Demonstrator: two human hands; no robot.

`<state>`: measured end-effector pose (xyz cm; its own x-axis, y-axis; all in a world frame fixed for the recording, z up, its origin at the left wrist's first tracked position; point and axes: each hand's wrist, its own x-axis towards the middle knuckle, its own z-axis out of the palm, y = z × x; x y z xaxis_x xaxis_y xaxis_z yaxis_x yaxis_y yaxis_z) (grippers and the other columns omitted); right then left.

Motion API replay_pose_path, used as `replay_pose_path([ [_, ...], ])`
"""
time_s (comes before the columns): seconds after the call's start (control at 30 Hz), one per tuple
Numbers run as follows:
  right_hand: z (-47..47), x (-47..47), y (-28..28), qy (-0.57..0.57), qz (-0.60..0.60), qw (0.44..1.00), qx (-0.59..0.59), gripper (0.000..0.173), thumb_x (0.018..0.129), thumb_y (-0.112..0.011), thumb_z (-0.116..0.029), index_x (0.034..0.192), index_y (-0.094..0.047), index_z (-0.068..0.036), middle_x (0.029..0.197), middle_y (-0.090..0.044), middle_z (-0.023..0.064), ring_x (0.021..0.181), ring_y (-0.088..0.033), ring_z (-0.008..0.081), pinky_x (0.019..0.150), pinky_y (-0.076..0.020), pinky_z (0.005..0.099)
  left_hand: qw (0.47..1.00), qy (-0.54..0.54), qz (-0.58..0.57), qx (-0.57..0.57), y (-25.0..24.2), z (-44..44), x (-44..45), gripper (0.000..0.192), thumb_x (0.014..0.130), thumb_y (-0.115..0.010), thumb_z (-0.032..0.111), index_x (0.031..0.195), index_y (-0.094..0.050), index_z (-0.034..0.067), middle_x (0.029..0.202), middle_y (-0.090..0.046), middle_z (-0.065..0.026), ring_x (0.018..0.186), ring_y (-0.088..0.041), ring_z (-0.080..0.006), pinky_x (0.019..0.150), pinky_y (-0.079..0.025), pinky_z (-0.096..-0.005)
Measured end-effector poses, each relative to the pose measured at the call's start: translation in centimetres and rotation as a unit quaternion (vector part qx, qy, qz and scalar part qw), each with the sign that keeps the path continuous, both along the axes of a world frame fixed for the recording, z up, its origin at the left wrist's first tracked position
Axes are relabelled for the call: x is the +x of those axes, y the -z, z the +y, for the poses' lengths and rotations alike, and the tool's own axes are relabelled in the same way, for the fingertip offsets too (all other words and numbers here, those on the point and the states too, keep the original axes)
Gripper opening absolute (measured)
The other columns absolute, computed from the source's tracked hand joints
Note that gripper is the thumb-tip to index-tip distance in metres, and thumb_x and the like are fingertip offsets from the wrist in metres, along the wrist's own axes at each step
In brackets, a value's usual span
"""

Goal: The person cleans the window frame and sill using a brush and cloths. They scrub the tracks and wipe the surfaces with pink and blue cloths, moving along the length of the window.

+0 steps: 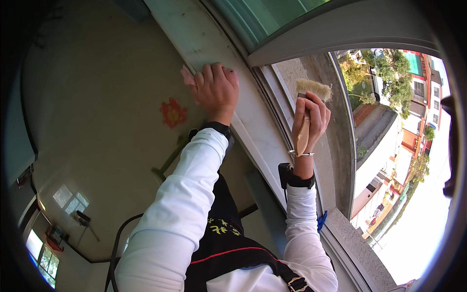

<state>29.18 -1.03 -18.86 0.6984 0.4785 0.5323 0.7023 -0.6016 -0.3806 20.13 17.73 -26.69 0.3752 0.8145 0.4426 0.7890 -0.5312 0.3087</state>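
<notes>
My left hand (216, 89) is pressed on the white inner windowsill (197, 33), closed around a pink cloth (188, 76). Bits of the cloth stick out on both sides of the fist; the rest is hidden under it. My right hand (316, 118) grips a flat brush (303, 135) by its wooden handle. The pale, frayed bristles point away from me, above the outer ledge (328, 157). Beneath and left of that hand runs the metal sliding-window track (275, 106); the brush does not clearly touch it.
A window sash (339, 27) stands across the far part of the track. Beyond the outer ledge is a drop to trees and buildings (408, 124). A blue item (321, 221) lies by the track near my right forearm. Below left, a green chair-like frame (169, 160) stands on the floor.
</notes>
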Motion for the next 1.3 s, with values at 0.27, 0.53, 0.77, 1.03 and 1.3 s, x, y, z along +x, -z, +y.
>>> replay_pose_path([
  [0.27, 3.0, 3.2, 2.9, -0.058, 0.215, 0.973, 0.053, 0.010, 0.088, -0.073, -0.014, 0.087, -0.070, -0.005, 0.102, -0.072, 0.0071, 0.088, -0.064, 0.0215, 0.083, -0.0495, 0.0323, 1.000, -0.005, 0.007, -0.026, 0.2, -0.2, 0.0, 0.014, 0.090, -0.056, 0.031, 0.088, -0.063, 0.019, 0.091, -0.060, -0.0002, 0.083, -0.056, -0.0258, 0.084, -0.043, -0.0441],
  [0.53, 3.9, 10.3, -2.6, -0.180, 0.457, 0.869, 0.061, 0.013, 0.095, -0.069, -0.011, 0.092, -0.072, 0.001, 0.102, -0.070, 0.0083, 0.090, -0.065, 0.0129, 0.081, -0.0547, 0.0267, 1.000, -0.004, -0.015, 0.007, -0.1, 0.0, 0.2, 0.012, 0.089, -0.058, 0.028, 0.083, -0.060, 0.018, 0.086, -0.056, -0.0006, 0.081, -0.052, -0.0250, 0.080, -0.043, -0.0436],
  [0.77, 6.4, 10.4, 3.2, -0.200, 0.459, 0.861, 0.088, 0.014, 0.094, -0.070, -0.014, 0.088, -0.068, -0.001, 0.090, -0.070, 0.0046, 0.084, -0.067, 0.0114, 0.077, -0.0537, 0.0248, 1.000, -0.002, -0.005, -0.001, 0.0, -0.2, 0.0, 0.011, 0.089, -0.058, 0.028, 0.086, -0.062, 0.017, 0.087, -0.058, -0.0010, 0.081, -0.052, -0.0253, 0.084, -0.044, -0.0440],
  [1.03, 1.3, 7.9, -1.1, -0.175, 0.352, 0.916, 0.082, 0.016, 0.092, -0.072, -0.017, 0.084, -0.070, -0.003, 0.086, -0.072, 0.0056, 0.077, -0.068, 0.0135, 0.074, -0.0533, 0.0272, 1.000, 0.000, -0.008, 0.002, 0.6, 0.1, 0.2, 0.015, 0.089, -0.056, 0.029, 0.086, -0.062, 0.017, 0.088, -0.059, -0.0025, 0.080, -0.054, -0.0269, 0.085, -0.044, -0.0451],
  [1.3, 7.1, 2.9, 0.7, -0.142, -0.078, 0.986, -0.026, 0.009, 0.082, -0.079, -0.022, 0.086, -0.073, -0.017, 0.098, -0.071, -0.0014, 0.077, -0.058, 0.0243, 0.068, -0.0492, 0.0338, 1.000, -0.006, 0.020, 0.022, 0.0, 0.2, 0.1, 0.016, 0.088, -0.056, 0.032, 0.082, -0.060, 0.018, 0.087, -0.057, -0.0012, 0.081, -0.054, -0.0263, 0.077, -0.043, -0.0443],
])
